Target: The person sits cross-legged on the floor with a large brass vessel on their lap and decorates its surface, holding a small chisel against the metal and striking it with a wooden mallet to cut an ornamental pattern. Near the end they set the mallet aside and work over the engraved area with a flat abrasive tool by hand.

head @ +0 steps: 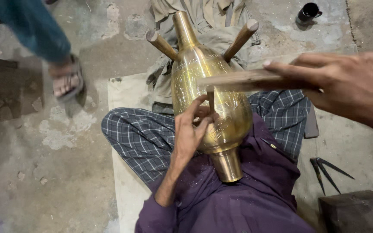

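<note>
An engraved brass vase (208,95) lies across the seated person's lap, its neck pointing away and resting in the fork of two wooden pegs (162,44), its narrow foot toward the purple shirt. The left hand (191,129) presses against the vase's belly, fingers pinched around a thin metal chisel (211,98) that stands upright with its tip on the engraved surface. The right hand (346,84) is raised just above and to the right, clenched around the handle of a wooden mallet (242,80), whose head hovers over the chisel's top.

Checked trousers (143,136) cover the crossed legs, which rest on a pale mat (124,95) on the rough concrete floor. A metal divider (327,170) lies on the floor at the right, near a dark block (357,211) that the frame cuts off. A small black cup (308,12) stands at the top right. Another person's sandalled foot (67,77) steps by at the upper left, blurred.

The mallet's handle hides part of the vase's shoulder, and the left fingers cover the chisel's lower end, so the exact point of contact cannot be made out.
</note>
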A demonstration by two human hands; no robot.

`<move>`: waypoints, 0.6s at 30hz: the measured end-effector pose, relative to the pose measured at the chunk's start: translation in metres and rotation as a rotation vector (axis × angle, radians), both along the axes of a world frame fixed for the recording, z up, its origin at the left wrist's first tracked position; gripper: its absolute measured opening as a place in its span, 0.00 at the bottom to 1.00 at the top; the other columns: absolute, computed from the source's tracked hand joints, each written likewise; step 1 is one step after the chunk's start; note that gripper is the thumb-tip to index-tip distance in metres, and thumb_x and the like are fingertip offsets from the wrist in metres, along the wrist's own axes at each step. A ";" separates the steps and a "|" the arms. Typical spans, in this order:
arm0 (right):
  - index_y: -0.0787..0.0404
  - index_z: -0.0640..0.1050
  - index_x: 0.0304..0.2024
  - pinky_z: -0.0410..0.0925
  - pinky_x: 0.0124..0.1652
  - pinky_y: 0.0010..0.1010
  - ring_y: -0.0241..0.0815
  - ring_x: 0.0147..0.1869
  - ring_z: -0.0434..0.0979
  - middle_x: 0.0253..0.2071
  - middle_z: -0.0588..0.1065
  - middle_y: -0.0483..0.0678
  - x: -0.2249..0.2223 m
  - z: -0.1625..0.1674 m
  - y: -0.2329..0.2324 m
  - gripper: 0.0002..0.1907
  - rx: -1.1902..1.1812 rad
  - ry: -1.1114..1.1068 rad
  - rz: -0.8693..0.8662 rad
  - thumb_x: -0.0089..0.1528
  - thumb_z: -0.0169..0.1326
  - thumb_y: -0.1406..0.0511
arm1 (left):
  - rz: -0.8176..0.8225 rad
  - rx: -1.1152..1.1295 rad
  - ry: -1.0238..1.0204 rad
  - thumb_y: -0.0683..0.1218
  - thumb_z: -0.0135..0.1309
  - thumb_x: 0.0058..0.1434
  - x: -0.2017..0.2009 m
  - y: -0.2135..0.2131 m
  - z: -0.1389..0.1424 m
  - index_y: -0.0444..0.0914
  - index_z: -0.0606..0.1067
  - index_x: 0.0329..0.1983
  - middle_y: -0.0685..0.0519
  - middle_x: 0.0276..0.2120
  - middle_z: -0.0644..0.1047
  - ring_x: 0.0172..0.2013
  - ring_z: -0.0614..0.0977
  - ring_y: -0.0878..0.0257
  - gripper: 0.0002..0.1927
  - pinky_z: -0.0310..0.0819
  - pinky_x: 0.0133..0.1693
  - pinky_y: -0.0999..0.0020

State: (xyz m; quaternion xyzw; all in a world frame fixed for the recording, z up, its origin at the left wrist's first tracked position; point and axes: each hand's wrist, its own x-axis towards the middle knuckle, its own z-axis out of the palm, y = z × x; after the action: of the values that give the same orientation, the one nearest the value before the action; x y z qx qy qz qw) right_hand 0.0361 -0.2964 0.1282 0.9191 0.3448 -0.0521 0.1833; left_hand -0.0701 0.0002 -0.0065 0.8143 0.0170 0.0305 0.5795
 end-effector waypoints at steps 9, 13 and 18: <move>0.40 0.71 0.71 0.74 0.30 0.23 0.33 0.33 0.81 0.42 0.81 0.39 -0.002 0.046 0.034 0.36 0.294 -0.317 0.291 0.59 0.59 0.61 | 0.223 -0.137 -0.168 0.44 0.61 0.66 -0.021 -0.020 -0.012 0.40 0.66 0.70 0.46 0.41 0.84 0.40 0.90 0.57 0.30 0.91 0.39 0.64; 0.41 0.68 0.74 0.75 0.30 0.24 0.32 0.31 0.79 0.41 0.80 0.39 -0.005 0.056 0.042 0.35 0.214 -0.215 0.187 0.63 0.59 0.60 | 0.189 -0.128 -0.155 0.43 0.57 0.69 -0.018 -0.018 -0.018 0.41 0.65 0.71 0.45 0.44 0.84 0.44 0.90 0.57 0.28 0.89 0.41 0.64; 0.29 0.69 0.69 0.75 0.33 0.19 0.28 0.34 0.81 0.40 0.80 0.31 -0.007 0.056 0.052 0.31 -0.088 -0.433 0.395 0.63 0.53 0.61 | 0.261 -0.093 -0.138 0.42 0.63 0.64 -0.024 -0.023 -0.014 0.38 0.69 0.66 0.44 0.41 0.86 0.41 0.90 0.57 0.28 0.88 0.40 0.65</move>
State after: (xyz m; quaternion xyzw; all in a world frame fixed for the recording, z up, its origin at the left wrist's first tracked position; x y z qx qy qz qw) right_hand 0.0291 -0.2442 0.1840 0.8150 0.4674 0.1668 0.2991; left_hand -0.0943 -0.0223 -0.0201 0.7733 0.0844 0.1605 0.6076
